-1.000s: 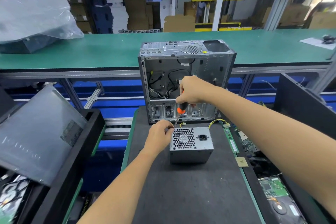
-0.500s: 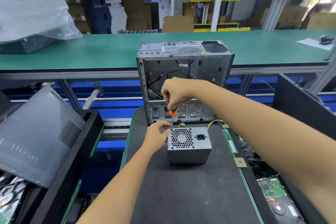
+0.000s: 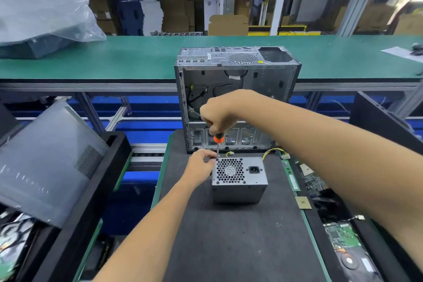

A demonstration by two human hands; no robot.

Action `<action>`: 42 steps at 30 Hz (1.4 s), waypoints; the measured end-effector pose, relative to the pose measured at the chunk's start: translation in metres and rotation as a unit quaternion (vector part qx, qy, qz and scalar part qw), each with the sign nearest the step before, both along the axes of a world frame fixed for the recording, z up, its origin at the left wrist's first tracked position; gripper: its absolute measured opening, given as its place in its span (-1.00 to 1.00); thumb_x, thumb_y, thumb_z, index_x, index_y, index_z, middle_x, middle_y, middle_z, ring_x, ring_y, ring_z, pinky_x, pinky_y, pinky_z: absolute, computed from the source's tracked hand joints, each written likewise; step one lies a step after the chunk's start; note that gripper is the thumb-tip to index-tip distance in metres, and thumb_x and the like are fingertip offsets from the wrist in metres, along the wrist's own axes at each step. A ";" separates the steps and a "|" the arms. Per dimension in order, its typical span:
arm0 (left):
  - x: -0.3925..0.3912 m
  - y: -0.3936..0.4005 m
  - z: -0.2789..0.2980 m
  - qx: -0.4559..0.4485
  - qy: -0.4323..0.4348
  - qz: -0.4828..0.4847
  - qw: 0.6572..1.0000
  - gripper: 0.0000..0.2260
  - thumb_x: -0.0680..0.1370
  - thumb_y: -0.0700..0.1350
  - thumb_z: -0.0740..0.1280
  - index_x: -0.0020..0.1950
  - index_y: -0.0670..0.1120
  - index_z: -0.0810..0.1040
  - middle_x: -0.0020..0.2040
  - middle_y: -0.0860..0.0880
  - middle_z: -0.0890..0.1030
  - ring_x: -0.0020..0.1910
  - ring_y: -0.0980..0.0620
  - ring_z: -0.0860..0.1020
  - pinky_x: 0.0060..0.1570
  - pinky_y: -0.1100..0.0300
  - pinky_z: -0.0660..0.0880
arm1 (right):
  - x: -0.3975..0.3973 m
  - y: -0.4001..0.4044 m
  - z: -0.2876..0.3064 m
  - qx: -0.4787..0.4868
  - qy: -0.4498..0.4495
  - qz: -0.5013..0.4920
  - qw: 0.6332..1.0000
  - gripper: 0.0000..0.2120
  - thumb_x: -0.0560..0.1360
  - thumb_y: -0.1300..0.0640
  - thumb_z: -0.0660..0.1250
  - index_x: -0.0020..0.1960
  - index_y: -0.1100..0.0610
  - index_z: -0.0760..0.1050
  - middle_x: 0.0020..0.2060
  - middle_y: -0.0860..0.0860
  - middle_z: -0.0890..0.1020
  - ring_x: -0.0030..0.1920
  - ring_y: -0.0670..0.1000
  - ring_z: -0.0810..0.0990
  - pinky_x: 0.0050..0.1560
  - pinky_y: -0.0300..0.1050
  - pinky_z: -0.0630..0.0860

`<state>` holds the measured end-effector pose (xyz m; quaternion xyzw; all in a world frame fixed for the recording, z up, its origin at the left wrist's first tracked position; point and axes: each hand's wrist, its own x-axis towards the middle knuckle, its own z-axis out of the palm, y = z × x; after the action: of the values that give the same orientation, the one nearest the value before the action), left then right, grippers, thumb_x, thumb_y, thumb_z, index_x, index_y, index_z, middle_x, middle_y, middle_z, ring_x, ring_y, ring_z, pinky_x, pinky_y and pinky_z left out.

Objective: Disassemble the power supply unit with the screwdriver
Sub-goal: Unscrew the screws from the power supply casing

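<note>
Behind the power supply unit (image 3: 239, 178) stretched a factory floor of cardboard boxes and yellow machinery, too blurred to make out in detail, with a long green conveyor bench (image 3: 137, 57) crossing in front of it. Directly behind the unit stood an open computer case (image 3: 238, 98), its lower interior partly hidden by the right hand (image 3: 220, 113). That hand was curled into a fist around the handle of the screwdriver (image 3: 218, 144), covering all of it except an orange and black collar; the shaft ran nearly straight down to the unit's upper left corner, where the tip was hidden between the fingers of the left hand (image 3: 201, 166). The left hand sat against the unit's left edge, its fingertips bunched around the lower shaft at that corner; whether they pinched the shaft or a screw could not be told. Both forearms were cut off by the bottom and right edges. The unit lay fan grille up on a dark grey mat (image 3: 229, 236), just below the right fist. Right of the unit, circuit boards (image 3: 341, 236) lay partly cut off. Left of the unit, a grey side panel (image 3: 45, 162) leaned in a black bin (image 3: 96, 201), its lower part blurred.
</note>
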<state>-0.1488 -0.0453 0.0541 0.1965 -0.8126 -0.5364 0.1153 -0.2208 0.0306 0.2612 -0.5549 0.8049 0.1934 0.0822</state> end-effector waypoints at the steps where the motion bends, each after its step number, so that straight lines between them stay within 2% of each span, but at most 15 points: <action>1: 0.000 0.000 0.000 -0.001 0.001 0.002 1.000 -0.84 0.56 -0.25 0.28 -0.03 -0.04 0.61 -0.01 0.03 0.54 -0.15 0.08 0.47 0.04 0.08 0.54 | -0.001 0.001 0.000 -0.002 -0.002 0.015 1.000 -0.75 0.52 0.06 0.35 -0.27 0.14 0.46 -0.38 -0.01 0.54 -0.36 -0.01 0.48 -0.42 -0.18 0.34; 4: 0.001 0.000 -0.002 -0.004 0.007 0.000 1.000 -0.84 0.56 -0.26 0.27 -0.01 -0.07 0.63 -0.04 0.06 0.53 -0.18 0.09 0.45 0.01 0.06 0.55 | -0.009 0.005 0.007 -0.033 -0.050 0.042 0.997 -0.92 0.44 0.11 0.46 -0.13 0.12 0.63 -0.33 -0.10 0.58 -0.30 -0.12 0.50 -0.33 -0.23 0.39; 6: 0.002 0.001 -0.001 -0.010 0.008 -0.005 1.000 -0.83 0.56 -0.26 0.27 -0.04 -0.07 0.63 -0.02 0.05 0.53 -0.22 0.09 0.45 -0.04 0.07 0.55 | -0.014 0.008 0.011 -0.068 -0.096 0.039 0.992 -0.89 0.39 0.10 0.51 -0.09 0.08 0.67 -0.31 -0.17 0.59 -0.26 -0.17 0.52 -0.23 -0.22 0.46; 8: 0.003 0.002 -0.001 -0.009 0.010 -0.005 1.000 -0.82 0.56 -0.26 0.27 -0.05 -0.05 0.63 -0.02 0.04 0.53 -0.25 0.10 0.45 -0.10 0.09 0.55 | -0.016 0.012 0.009 -0.119 -0.133 0.019 0.984 -0.86 0.39 0.06 0.51 -0.11 0.06 0.61 -0.29 -0.20 0.58 -0.24 -0.18 0.55 -0.20 -0.20 0.49; 11: 0.004 0.003 -0.001 -0.009 0.013 -0.003 1.000 -0.81 0.56 -0.26 0.27 -0.07 -0.01 0.62 -0.02 0.02 0.54 -0.25 0.07 0.46 -0.17 0.09 0.57 | -0.016 0.019 -0.001 -0.175 -0.158 -0.047 0.971 -0.74 0.50 -0.07 0.36 -0.13 0.13 0.50 -0.29 -0.02 0.65 -0.33 -0.02 0.66 -0.27 -0.12 0.54; 14: 0.003 0.003 -0.003 -0.021 0.016 0.002 1.000 -0.82 0.56 -0.25 0.28 -0.07 -0.01 0.61 -0.07 0.01 0.54 -0.33 0.14 0.41 -0.32 0.30 0.42 | -0.012 0.021 -0.005 -0.161 -0.081 -0.076 0.981 -0.61 0.60 -0.04 0.08 -0.27 0.17 0.38 -0.48 0.05 0.54 -0.46 0.07 0.57 -0.43 -0.13 0.35; 17: 0.001 0.004 -0.006 -0.045 0.021 0.004 0.999 -0.86 0.55 -0.23 0.30 -0.05 -0.04 0.62 -0.07 0.04 0.54 -0.25 0.15 0.45 -0.24 0.33 0.40 | -0.004 0.015 -0.007 -0.129 0.005 -0.050 0.990 -0.66 0.63 0.04 0.08 -0.22 0.20 0.39 -0.33 0.08 0.45 -0.33 0.07 0.46 -0.39 -0.11 0.31; 19: 0.002 0.003 -0.007 -0.057 0.024 0.007 0.998 -0.89 0.55 -0.21 0.32 -0.05 -0.03 0.62 -0.08 0.06 0.55 -0.20 0.13 0.47 -0.17 0.26 0.44 | -0.004 0.013 -0.006 -0.109 -0.019 -0.016 0.994 -0.75 0.61 0.04 0.15 -0.06 0.21 0.46 -0.22 0.10 0.53 -0.19 0.13 0.55 -0.24 -0.05 0.46; 22: 0.002 0.004 -0.006 -0.075 0.019 0.009 0.997 -0.92 0.54 -0.18 0.34 -0.08 -0.01 0.59 -0.12 0.08 0.54 -0.21 0.15 0.47 -0.18 0.26 0.42 | -0.009 0.019 -0.001 -0.125 -0.104 0.012 0.987 -0.86 0.53 0.11 0.32 0.03 0.16 0.45 -0.12 0.03 0.56 -0.13 0.06 0.51 -0.15 -0.06 0.43; 26: 0.000 0.006 -0.001 -0.108 0.012 0.009 0.994 -0.95 0.54 -0.16 0.36 -0.10 -0.02 0.57 -0.14 0.10 0.53 -0.25 0.20 0.44 -0.25 0.39 0.33 | -0.014 0.028 0.001 -0.143 -0.189 0.008 0.971 -0.75 0.40 0.29 0.39 0.04 0.14 0.46 -0.06 0.03 0.59 -0.10 0.06 0.51 -0.05 -0.03 0.48; 29: -0.001 0.007 0.001 -0.136 -0.002 0.009 0.991 -0.93 0.55 -0.16 0.35 -0.12 -0.01 0.55 -0.19 0.14 0.48 -0.25 0.20 0.43 -0.24 0.33 0.32 | -0.013 0.033 0.000 -0.159 -0.232 -0.026 0.959 -0.74 0.36 0.35 0.37 -0.01 0.12 0.48 -0.05 0.04 0.59 -0.13 0.02 0.51 -0.13 -0.09 0.48; 32: -0.003 0.007 0.002 -0.161 -0.015 0.006 0.987 -0.94 0.55 -0.15 0.34 -0.12 -0.02 0.53 -0.21 0.13 0.46 -0.26 0.18 0.42 -0.28 0.32 0.31 | -0.009 0.035 -0.003 -0.187 -0.165 -0.055 0.967 -0.90 0.43 0.16 0.34 -0.07 0.14 0.47 -0.18 0.02 0.58 -0.21 0.03 0.51 -0.30 -0.14 0.42; 35: -0.005 0.007 0.002 -0.168 -0.026 0.002 0.985 -0.94 0.56 -0.15 0.33 -0.11 -0.03 0.54 -0.21 0.12 0.45 -0.26 0.16 0.42 -0.26 0.28 0.33 | -0.008 0.031 -0.008 -0.137 0.007 -0.064 0.988 -0.74 0.61 0.06 0.12 -0.01 0.21 0.48 -0.05 0.16 0.59 -0.20 0.14 0.45 -0.25 -0.07 0.35; 38: -0.005 0.007 0.002 -0.169 -0.031 0.003 0.985 -0.91 0.56 -0.16 0.33 -0.13 -0.01 0.52 -0.19 0.14 0.45 -0.24 0.18 0.43 -0.19 0.25 0.34 | -0.009 0.030 -0.008 -0.140 -0.027 -0.080 0.987 -0.71 0.63 0.02 0.11 0.00 0.23 0.45 -0.08 0.15 0.58 -0.20 0.14 0.54 -0.23 -0.05 0.46; 42: -0.005 0.008 0.004 -0.170 -0.032 0.003 0.985 -0.84 0.55 -0.16 0.34 -0.20 0.05 0.47 -0.20 0.14 0.45 -0.25 0.19 0.43 -0.20 0.24 0.32 | -0.008 0.036 -0.002 -0.187 -0.113 -0.027 0.976 -0.77 0.55 0.03 0.34 0.07 0.16 0.41 -0.24 -0.02 0.46 -0.27 -0.04 0.42 -0.35 -0.15 0.26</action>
<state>-0.1534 -0.0369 0.0579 0.1935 -0.8947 -0.3837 0.1221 -0.2287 0.0670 0.2594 -0.5566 0.8272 -0.0263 0.0726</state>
